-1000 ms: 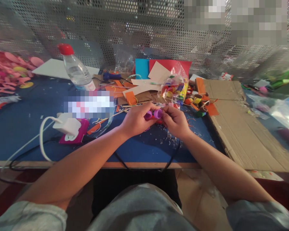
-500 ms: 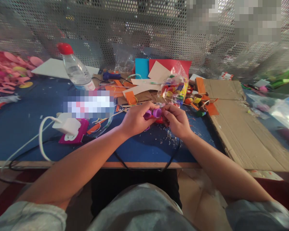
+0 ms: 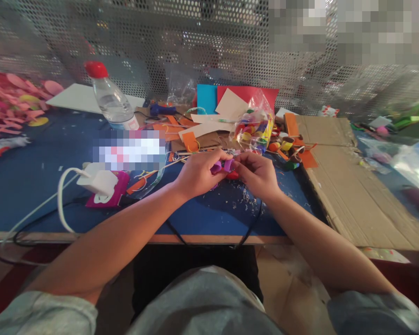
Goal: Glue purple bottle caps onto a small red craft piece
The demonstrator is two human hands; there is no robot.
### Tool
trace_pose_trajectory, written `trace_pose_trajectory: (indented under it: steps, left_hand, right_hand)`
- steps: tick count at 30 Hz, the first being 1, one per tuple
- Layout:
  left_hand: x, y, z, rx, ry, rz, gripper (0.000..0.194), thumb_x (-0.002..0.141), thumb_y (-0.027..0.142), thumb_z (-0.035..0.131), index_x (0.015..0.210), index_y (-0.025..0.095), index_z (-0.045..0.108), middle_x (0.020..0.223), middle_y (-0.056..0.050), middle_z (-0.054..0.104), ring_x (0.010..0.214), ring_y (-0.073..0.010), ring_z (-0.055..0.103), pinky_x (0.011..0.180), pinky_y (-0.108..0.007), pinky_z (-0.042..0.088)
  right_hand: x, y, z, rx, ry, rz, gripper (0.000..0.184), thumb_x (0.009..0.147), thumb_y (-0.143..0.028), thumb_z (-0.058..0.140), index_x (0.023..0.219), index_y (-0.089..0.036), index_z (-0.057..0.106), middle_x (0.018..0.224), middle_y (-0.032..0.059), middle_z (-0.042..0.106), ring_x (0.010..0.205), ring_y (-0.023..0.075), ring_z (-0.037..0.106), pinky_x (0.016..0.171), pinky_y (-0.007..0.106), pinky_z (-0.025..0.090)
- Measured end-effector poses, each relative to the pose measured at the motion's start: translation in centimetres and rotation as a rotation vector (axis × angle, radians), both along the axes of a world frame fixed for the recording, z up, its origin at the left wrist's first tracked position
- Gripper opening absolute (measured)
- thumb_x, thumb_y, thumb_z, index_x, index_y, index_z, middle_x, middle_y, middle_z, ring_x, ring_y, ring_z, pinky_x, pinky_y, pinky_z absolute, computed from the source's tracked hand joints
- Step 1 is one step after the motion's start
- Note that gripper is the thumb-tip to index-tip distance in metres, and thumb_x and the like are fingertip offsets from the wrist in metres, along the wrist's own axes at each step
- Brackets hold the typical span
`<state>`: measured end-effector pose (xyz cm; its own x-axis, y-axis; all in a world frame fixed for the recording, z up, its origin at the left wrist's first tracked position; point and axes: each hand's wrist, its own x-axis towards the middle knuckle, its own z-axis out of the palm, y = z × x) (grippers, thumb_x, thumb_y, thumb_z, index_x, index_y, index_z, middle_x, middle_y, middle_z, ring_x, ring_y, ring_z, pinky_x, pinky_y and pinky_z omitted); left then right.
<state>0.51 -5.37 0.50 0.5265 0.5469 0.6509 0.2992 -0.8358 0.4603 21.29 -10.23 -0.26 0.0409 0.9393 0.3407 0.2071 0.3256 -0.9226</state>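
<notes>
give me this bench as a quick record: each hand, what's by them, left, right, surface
left hand: holds purple curled piece
right hand: at the piece's right edge, grip unclear
by hands: red object, partly hidden
left side: red-capped bottle, white plug
right side: flat cardboard
surface: blue tabletop, pale scraps

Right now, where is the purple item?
Near the head view's centre, the purple item is held between the left hand and right hand, in front of the clear bag.
</notes>
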Motion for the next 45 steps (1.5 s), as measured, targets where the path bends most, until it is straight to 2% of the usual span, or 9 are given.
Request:
trace_pose_trajectory:
  steps: [4, 9, 16, 21, 26, 29, 34, 38, 45]
  left_hand:
    - [0.0, -0.1, 0.1, -0.035, -0.018, 0.007, 0.028, 0.094, 0.028, 0.08, 0.121, 0.022, 0.074, 0.099, -0.004, 0.084, 0.08, -0.0156, 0.077, 0.074, -0.028, 0.058]
    - [0.0, -0.2, 0.4, -0.045, -0.013, -0.003, 0.03, 0.097, 0.029, 0.078, 0.126, 0.023, 0.074, 0.099, -0.004, 0.084, 0.08, -0.0156, 0.077, 0.076, -0.029, 0.059]
    - [0.0, -0.1, 0.4, -0.027, 0.003, -0.028, 0.03, 0.099, 0.029, 0.077, 0.128, 0.022, 0.073, 0.114, -0.006, 0.086, 0.088, -0.0167, 0.08, 0.082, -0.029, 0.06]
    - [0.1, 0.0, 0.2, -0.017, 0.023, -0.057, 0.034, 0.099, 0.031, 0.08, 0.13, 0.022, 0.073, 0.113, -0.006, 0.086, 0.09, -0.0175, 0.081, 0.084, -0.029, 0.061]
    - [0.2, 0.0, 0.2, -0.041, -0.051, -0.028, 0.04, 0.102, 0.033, 0.076, 0.14, 0.022, 0.07, 0.125, -0.009, 0.084, 0.1, -0.0199, 0.082, 0.091, -0.032, 0.063]
    - [0.2, 0.1, 0.3, -0.063, -0.085, -0.02, 0.042, 0.104, 0.041, 0.073, 0.141, 0.021, 0.07, 0.123, -0.011, 0.084, 0.1, -0.0206, 0.082, 0.092, -0.034, 0.064]
    - [0.2, 0.2, 0.3, -0.098, -0.075, -0.004, 0.049, 0.102, 0.059, 0.072, 0.133, 0.021, 0.074, 0.113, -0.01, 0.086, 0.093, -0.0203, 0.082, 0.082, -0.031, 0.061]
    - [0.3, 0.2, 0.4, -0.123, -0.1, -0.012, 0.053, 0.1, 0.068, 0.07, 0.125, 0.022, 0.075, 0.11, -0.009, 0.086, 0.095, -0.0199, 0.082, 0.082, -0.031, 0.06]
    - [0.4, 0.1, 0.6, -0.186, -0.133, -0.038, 0.056, 0.097, 0.074, 0.07, 0.111, 0.02, 0.077, 0.087, -0.003, 0.081, 0.071, -0.0139, 0.072, 0.067, -0.027, 0.053]
  right_hand:
    - [0.2, 0.2, 0.2, -0.033, 0.07, 0.093, 0.044, 0.09, -0.063, 0.083, 0.082, -0.022, 0.066, 0.059, -0.006, 0.052, 0.047, 0.0087, 0.039, 0.046, 0.028, 0.028]
    - [0.0, 0.2, -0.3, -0.05, 0.125, 0.115, 0.047, 0.092, -0.068, 0.078, 0.085, -0.025, 0.059, 0.056, -0.0078, 0.05, 0.045, 0.0095, 0.04, 0.045, 0.028, 0.027]
    - [-0.1, 0.3, -0.3, -0.038, 0.152, 0.091, 0.047, 0.095, -0.068, 0.075, 0.087, -0.027, 0.053, 0.06, -0.0085, 0.049, 0.045, 0.0089, 0.04, 0.043, 0.028, 0.028]
    - [0.2, 0.3, 0.4, -0.074, 0.241, 0.061, 0.05, 0.092, -0.069, 0.077, 0.083, -0.028, 0.05, 0.069, -0.0065, 0.051, 0.045, 0.0082, 0.043, 0.038, 0.027, 0.029]
    - [0.1, 0.1, 0.4, -0.034, 0.132, 0.041, 0.06, 0.097, -0.079, 0.066, 0.074, -0.026, 0.048, 0.061, -0.005, 0.048, 0.047, 0.0101, 0.043, 0.041, 0.028, 0.031]
    - [-0.1, -0.2, 0.4, 0.048, 0.089, 0.017, 0.052, 0.096, -0.076, 0.07, 0.083, -0.027, 0.055, 0.064, -0.0053, 0.05, 0.049, 0.0106, 0.043, 0.044, 0.029, 0.034]
    - [0.0, -0.8, 0.7, 0.143, -0.001, 0.059, 0.036, 0.095, -0.058, 0.082, 0.112, -0.028, 0.072, 0.076, -0.0024, 0.059, 0.057, 0.0122, 0.048, 0.052, 0.031, 0.038]
    - [0.2, -0.9, 0.7, 0.188, -0.076, 0.043, 0.03, 0.097, -0.055, 0.08, 0.104, -0.026, 0.08, 0.083, 0.0017, 0.066, 0.064, 0.0144, 0.054, 0.058, 0.033, 0.042]
    - [0.2, -0.8, 1.0, 0.347, -0.161, -0.062, 0.012, 0.094, -0.041, 0.085, 0.093, -0.03, 0.083, 0.085, 0.0043, 0.071, 0.079, 0.0209, 0.061, 0.065, 0.037, 0.047]
